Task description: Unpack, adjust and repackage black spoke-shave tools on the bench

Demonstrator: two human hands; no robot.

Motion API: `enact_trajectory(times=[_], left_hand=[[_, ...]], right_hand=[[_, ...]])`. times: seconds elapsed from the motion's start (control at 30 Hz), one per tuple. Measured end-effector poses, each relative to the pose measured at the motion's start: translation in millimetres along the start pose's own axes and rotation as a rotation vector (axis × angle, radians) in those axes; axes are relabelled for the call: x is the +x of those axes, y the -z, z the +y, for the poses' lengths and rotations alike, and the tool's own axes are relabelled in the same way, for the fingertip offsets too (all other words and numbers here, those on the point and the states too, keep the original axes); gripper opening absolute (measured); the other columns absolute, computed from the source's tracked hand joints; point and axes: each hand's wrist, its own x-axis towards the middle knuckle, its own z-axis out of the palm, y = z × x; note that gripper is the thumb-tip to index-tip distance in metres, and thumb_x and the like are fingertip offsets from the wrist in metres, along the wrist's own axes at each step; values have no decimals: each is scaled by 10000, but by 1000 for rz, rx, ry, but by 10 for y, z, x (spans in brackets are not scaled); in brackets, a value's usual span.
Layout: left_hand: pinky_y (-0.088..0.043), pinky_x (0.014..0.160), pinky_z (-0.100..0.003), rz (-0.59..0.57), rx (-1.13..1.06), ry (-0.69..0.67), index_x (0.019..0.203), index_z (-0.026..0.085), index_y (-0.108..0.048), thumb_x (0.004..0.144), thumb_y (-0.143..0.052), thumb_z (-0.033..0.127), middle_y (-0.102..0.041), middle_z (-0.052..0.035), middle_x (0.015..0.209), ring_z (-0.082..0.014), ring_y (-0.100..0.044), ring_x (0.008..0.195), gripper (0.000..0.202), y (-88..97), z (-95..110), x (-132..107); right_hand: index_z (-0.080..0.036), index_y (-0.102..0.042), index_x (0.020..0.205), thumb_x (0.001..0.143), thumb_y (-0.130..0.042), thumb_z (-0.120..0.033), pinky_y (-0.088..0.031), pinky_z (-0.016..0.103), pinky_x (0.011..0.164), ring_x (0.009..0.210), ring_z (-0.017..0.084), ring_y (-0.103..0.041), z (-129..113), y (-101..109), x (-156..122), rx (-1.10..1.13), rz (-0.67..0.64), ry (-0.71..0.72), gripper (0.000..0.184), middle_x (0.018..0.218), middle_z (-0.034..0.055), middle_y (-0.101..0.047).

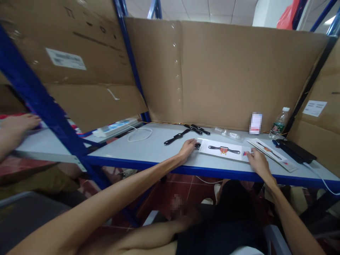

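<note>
A white printed box [224, 150] with a picture of a spokeshave on it lies across the front of the shelf table. My right hand [259, 161] is closed on its right end. At its left end my left hand [187, 150] is closed on a black spokeshave [197, 145]; only a short dark part shows, and the rest is hidden. Several loose black spokeshaves [177, 136] lie behind my left hand. To the right of my right hand rests another printed box [273, 154] of the same kind.
Clear plastic pieces [227, 133] lie at the back. A phone [255, 123], a water bottle [277, 124] and a black power bank [296, 150] with a white cable stand right. A power strip [117, 127] is left. Another person's hand [20, 122] shows far left. Cardboard [225, 74] walls the back.
</note>
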Motion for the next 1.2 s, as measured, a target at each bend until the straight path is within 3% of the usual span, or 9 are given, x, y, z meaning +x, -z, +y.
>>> enact_trajectory(times=[0.2, 0.4, 0.53, 0.63, 0.8, 0.9, 1.0, 1.1, 1.2], left_hand=[[-505, 744, -294, -68, -153, 94, 761, 151, -670, 791, -579, 368, -685, -48, 738, -197, -628, 768, 237, 20, 20, 16], [-528, 856, -329, -147, -158, 72, 856, 148, -710, 642, -572, 212, -730, -77, 831, -231, -679, 907, 263, 31, 70, -41], [-537, 883, -361, -77, -80, 30, 948, 146, -722, 573, -552, 162, -748, -76, 880, -253, -687, 946, 412, 18, 46, -51], [-535, 886, -359, -27, 0, -30, 962, 149, -711, 560, -534, 162, -752, -62, 891, -256, -686, 960, 439, 8, -5, -37], [-531, 788, -336, -16, 76, -100, 903, 175, -661, 559, -552, 200, -726, -28, 792, -243, -677, 839, 362, -3, -66, -34], [-527, 770, -333, -39, 81, -131, 901, 188, -628, 557, -569, 204, -729, -30, 803, -248, -684, 848, 350, -14, -86, -41], [-534, 846, -365, -9, 63, -148, 989, 195, -611, 602, -597, 218, -747, -57, 911, -258, -693, 947, 388, -21, -121, -29], [-533, 928, -417, 54, 99, -157, 1067, 207, -598, 722, -612, 279, -738, -78, 1024, -252, -681, 1019, 353, -17, -148, -13], [-540, 924, -432, 72, 243, -195, 1100, 198, -591, 836, -567, 291, -710, -95, 1043, -240, -671, 1002, 282, -25, -100, -52]], right_hand=[[-86, -594, 1238, 1085, -254, -388, -494, 393, 779, 936, 343, -736, -441, -29, -190, -220, -5, 90, 480, 975, 237, -735], [-109, -598, 1230, 1070, -330, -391, -485, 376, 796, 970, 328, -725, -347, -72, -89, -159, -41, 73, 420, 1038, 234, -736], [-178, -638, 1025, 993, -490, -415, -462, 294, 696, 777, 235, -697, -140, -143, 75, 212, -114, 43, 282, 813, 94, -748], [-202, -585, 772, 879, -597, -545, -400, 249, 554, 533, 165, -566, -24, -149, 124, 657, -248, 93, 359, 535, -2, -610], [-187, -586, 674, 687, -744, -585, -354, 245, 490, 487, 112, -462, -36, -68, 53, 957, -393, 168, 428, 572, -20, -569], [-207, -552, 677, 731, -699, -610, -334, 255, 467, 469, 112, -433, -80, -22, -6, 948, -362, 171, 433, 593, -29, -546], [-225, -477, 648, 850, -599, -598, -313, 262, 496, 491, 122, -410, -121, 14, -121, 828, -145, 253, 442, 566, -39, -471], [-212, -464, 641, 974, -511, -460, -311, 264, 580, 577, 136, -450, -192, 59, -348, 527, 89, 450, 418, 606, -20, -476], [-198, -579, 761, 1023, -476, -273, -285, 271, 606, 633, 130, -509, -284, 104, -617, 159, 122, 662, 291, 788, 12, -597]])
